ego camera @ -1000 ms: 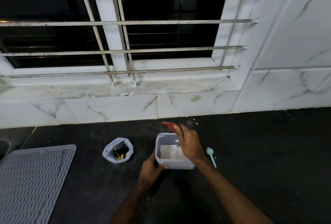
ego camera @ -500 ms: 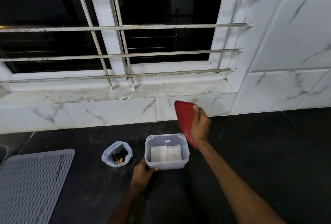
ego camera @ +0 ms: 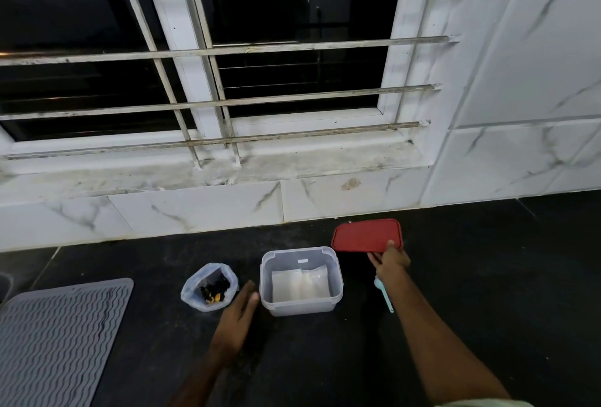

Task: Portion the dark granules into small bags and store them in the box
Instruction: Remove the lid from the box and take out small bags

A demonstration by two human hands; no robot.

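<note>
— Looking down at the black stone counter (ego camera: 487,276), what sits at the centre?

— A translucent grey square plastic box (ego camera: 301,305), open, with flat clear small bags (ego camera: 300,283) lying inside on its bottom.

— And the lid?

— The red rounded-rectangle plastic lid (ego camera: 366,235) lies flat at about one o'clock from the box, near the white marble-tiled wall (ego camera: 195,211). The right hand (ego camera: 390,262) pinches its near edge, thumb on top.

— The left hand?

— The left hand (ego camera: 235,318) is at eight o'clock from the box, fingers loosely spread, gripping nothing, fingertips just beside the box wall.

— The granules?

— In a clear open plastic bag (ego camera: 208,288) at nine o'clock from the box. A turquoise plastic scoop (ego camera: 385,297) lies at three o'clock, partly under the right wrist. A grey ribbed mat (ego camera: 58,335) lies far left.
</note>
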